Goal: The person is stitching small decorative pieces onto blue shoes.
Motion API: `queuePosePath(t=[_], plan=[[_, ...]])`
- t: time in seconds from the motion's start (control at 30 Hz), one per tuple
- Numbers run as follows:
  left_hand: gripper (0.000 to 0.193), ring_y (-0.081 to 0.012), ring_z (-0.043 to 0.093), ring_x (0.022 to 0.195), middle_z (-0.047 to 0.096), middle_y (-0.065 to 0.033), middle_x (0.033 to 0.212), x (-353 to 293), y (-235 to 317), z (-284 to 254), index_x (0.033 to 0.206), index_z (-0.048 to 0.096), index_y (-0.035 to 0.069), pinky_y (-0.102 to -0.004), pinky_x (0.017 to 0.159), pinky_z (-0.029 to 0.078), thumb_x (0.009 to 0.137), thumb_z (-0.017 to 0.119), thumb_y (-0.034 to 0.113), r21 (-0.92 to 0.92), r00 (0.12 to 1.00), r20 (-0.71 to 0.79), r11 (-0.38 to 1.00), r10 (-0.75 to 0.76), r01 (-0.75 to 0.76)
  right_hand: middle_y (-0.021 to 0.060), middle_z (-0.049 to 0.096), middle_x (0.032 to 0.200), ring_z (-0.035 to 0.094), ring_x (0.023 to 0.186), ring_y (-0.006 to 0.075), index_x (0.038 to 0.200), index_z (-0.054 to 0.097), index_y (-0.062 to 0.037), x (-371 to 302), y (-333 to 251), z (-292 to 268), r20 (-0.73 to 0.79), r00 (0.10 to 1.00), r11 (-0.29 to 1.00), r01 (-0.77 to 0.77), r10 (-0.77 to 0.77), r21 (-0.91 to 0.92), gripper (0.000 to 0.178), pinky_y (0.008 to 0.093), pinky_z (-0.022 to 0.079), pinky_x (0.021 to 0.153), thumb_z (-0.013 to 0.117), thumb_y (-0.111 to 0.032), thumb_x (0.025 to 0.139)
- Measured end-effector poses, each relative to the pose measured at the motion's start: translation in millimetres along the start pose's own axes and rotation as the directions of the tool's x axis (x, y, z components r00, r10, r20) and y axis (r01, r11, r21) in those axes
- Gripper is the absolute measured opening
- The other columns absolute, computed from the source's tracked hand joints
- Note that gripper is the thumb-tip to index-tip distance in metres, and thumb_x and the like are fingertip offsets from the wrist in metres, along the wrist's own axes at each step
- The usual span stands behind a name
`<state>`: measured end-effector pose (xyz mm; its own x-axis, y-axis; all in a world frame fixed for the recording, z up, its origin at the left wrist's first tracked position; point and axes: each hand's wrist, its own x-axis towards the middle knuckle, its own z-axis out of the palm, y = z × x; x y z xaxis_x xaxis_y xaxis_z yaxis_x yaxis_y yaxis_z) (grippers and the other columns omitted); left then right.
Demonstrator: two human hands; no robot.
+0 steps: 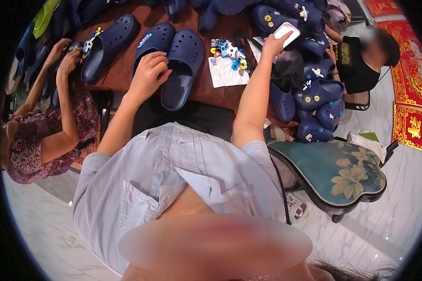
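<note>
Two navy clogs lie side by side in front of me, toes away. My left hand [149, 70], fingers curled, grips the rear part of the left clog [156, 39], which has a charm with lettering on its upper. The right clog [184, 51] is beside that hand and bears no charms that I can see. Out to the right, my right hand [273, 45] is closed on a white phone [282, 31], held over the clog pile. Between my arms, a cluster of colourful shoe charms [229, 52] sits by a piece of white paper [228, 75].
A brown-covered table [211, 100] carries the shoes. Several charm-decorated navy clogs [320, 89] are piled at the right. A person at left [51, 131] handles another clog; someone in black [361, 63] sits at right. A teal padded chair [330, 164] stands near my right side.
</note>
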<state>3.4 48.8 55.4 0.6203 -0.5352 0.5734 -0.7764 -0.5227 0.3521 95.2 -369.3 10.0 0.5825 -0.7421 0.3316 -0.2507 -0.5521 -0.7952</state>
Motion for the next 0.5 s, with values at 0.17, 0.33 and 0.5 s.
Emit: queuePosePath(t=[0.17, 0.33, 0.5], plan=[[0.019, -0.0297, 0.059, 0.11, 0.063, -0.0095, 0.096, -21, -5, -9, 0.077, 0.057, 0.004, -0.0421, 0.092, 0.045, 0.073, 0.075, 0.005, 0.027, 0.999, -0.02, 0.998, -0.05, 0.051, 0.0185, 0.07, 0.077, 0.07, 0.071, 0.0306, 0.156, 0.013, -0.0146, 8, 2, -1, 0.077, 0.997, 0.999, -0.024, 0.026, -0.028, 0.085, 0.039, 0.052, 0.08, 0.055, -0.012, 0.083], [0.019, -0.029, 0.058, 0.112, 0.064, -0.0092, 0.1, -23, -7, -11, 0.079, 0.057, 0.004, -0.0417, 0.091, 0.045, 0.074, 0.075, 0.005, 0.044, 0.997, -0.041, 0.997, -0.066, 0.068, 0.0358, 0.058, 0.12, 0.061, 0.103, 0.049, 0.156, 0.014, -0.0166, 3, 0, -4, 0.014, 1.0, 1.0, -0.011, 0.012, -0.014, 0.084, 0.0501, 0.046, 0.095, 0.056, -0.008, 0.083], [0.019, -0.0282, 0.058, 0.114, 0.064, -0.0089, 0.101, -17, -5, -9, 0.079, 0.057, 0.003, -0.0415, 0.092, 0.044, 0.075, 0.074, 0.006, 0.078, 0.997, -0.012, 0.994, -0.076, 0.077, 0.0353, 0.06, 0.118, 0.061, 0.102, 0.0495, 0.156, 0.014, -0.0174, 6, -4, -10, 0.112, 0.99, 0.995, -0.075, 0.083, -0.071, 0.083, 0.0505, 0.045, 0.095, 0.055, -0.009, 0.084]])
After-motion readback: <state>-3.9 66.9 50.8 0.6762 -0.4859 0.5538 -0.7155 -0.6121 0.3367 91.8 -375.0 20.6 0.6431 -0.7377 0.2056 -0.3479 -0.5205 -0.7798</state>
